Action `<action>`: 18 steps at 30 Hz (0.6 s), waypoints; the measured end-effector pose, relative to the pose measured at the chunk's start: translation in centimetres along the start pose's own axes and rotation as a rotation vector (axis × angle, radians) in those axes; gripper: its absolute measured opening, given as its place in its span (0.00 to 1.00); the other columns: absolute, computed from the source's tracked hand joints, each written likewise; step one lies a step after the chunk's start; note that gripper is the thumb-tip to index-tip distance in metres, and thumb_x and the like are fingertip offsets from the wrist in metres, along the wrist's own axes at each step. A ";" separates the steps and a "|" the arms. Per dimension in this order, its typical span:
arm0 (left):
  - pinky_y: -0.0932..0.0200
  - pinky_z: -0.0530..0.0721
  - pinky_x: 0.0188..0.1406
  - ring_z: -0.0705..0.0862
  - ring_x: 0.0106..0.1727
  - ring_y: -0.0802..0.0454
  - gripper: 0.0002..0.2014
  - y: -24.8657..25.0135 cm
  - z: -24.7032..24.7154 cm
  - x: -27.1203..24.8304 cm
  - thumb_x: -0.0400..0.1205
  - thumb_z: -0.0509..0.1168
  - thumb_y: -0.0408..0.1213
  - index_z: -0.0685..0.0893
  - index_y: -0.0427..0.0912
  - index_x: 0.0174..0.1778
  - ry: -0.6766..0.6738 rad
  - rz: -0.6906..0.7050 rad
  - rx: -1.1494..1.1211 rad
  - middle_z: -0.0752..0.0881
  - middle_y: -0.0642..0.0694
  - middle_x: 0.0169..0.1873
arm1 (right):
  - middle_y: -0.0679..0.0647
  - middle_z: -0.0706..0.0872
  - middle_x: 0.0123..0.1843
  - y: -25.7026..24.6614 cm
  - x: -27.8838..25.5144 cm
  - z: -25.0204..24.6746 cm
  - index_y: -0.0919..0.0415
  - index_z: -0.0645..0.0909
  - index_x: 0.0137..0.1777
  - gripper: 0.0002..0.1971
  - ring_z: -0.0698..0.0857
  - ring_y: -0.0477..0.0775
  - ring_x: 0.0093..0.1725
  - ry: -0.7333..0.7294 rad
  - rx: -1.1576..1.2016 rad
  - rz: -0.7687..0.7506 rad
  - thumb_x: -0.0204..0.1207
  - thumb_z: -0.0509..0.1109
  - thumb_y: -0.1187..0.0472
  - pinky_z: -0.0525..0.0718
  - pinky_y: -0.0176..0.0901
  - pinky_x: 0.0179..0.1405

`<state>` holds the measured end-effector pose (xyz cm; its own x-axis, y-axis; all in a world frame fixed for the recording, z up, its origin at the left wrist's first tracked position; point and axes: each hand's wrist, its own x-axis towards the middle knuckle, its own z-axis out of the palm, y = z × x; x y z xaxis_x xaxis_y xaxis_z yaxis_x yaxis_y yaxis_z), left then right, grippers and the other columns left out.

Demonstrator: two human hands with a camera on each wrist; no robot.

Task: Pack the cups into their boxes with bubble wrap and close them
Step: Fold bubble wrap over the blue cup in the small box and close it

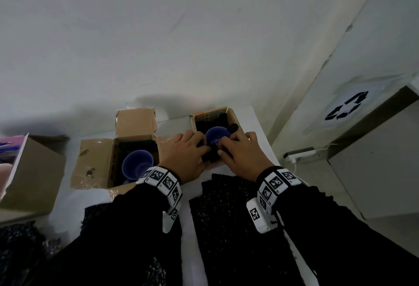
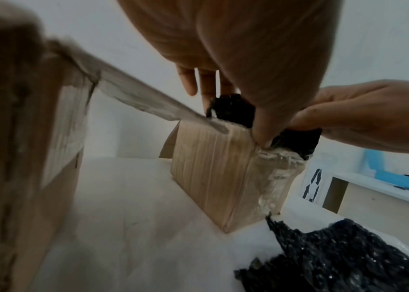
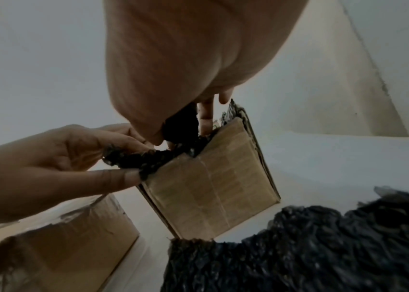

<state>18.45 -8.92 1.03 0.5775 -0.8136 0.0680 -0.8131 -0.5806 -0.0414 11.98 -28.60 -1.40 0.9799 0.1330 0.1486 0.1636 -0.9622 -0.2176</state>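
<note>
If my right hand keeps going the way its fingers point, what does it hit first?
Most likely the blue cup in the small box; the right hand already pinches black bubble wrap at its rim. Depth is unclear.

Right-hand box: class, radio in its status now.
Left hand and right hand pinch black bubble wrap at the right-hand box rim. Blue cup inside; flaps open. Nothing blocking.

White table [image 1: 260, 122]: two open cardboard boxes [image 1: 136, 149] [image 1: 235, 117], black bubble wrap sheets [image 1: 226, 217], larger box [image 1: 34, 176] at left.

Blue cups [image 1: 216, 135], brown boxes [image 1: 235, 117], blk speckled bubble wrap [image 1: 226, 213], b/w checkered wristbands [image 1: 163, 182].
</note>
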 end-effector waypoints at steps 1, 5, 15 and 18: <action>0.51 0.73 0.47 0.76 0.52 0.47 0.20 -0.1 0.1 0.0 0.75 0.55 0.56 0.86 0.55 0.53 -0.010 0.011 -0.004 0.82 0.51 0.51 | 0.52 0.82 0.46 0.0 0.0 0.2 0.51 0.77 0.52 0.14 0.77 0.56 0.57 -0.011 -0.021 -0.004 0.80 0.52 0.47 0.65 0.55 0.55; 0.52 0.72 0.46 0.80 0.51 0.47 0.15 -0.1 0.1 0.3 0.77 0.68 0.45 0.85 0.55 0.60 0.024 -0.021 -0.021 0.88 0.54 0.46 | 0.54 0.82 0.52 0.0 0.3 0.2 0.51 0.82 0.60 0.13 0.74 0.55 0.62 -0.075 -0.041 0.015 0.81 0.60 0.54 0.64 0.57 0.59; 0.59 0.60 0.50 0.71 0.65 0.47 0.19 2.4 -2.1 2.0 0.87 0.53 0.38 0.76 0.57 0.73 -0.179 -0.033 -0.010 0.74 0.49 0.67 | 0.51 0.83 0.61 2.0 1.3 -1.8 0.51 0.81 0.53 0.21 0.70 0.60 0.70 -0.178 -0.259 0.074 0.76 0.59 0.36 0.57 0.63 0.68; 0.55 0.69 0.58 0.77 0.60 0.48 0.21 2.2 -1.5 1.9 0.86 0.47 0.50 0.81 0.53 0.67 -0.204 0.004 -0.030 0.82 0.49 0.62 | 0.47 0.87 0.46 2.2 -0.1 -1.2 0.51 0.81 0.44 0.17 0.76 0.58 0.64 -0.009 -0.310 0.020 0.79 0.57 0.41 0.61 0.62 0.65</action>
<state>17.60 -11.68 2.55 0.5749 -0.8069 -0.1354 -0.8153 -0.5789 -0.0118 12.07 -30.96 -0.76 0.9838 0.1141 0.1380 0.1030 -0.9911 0.0847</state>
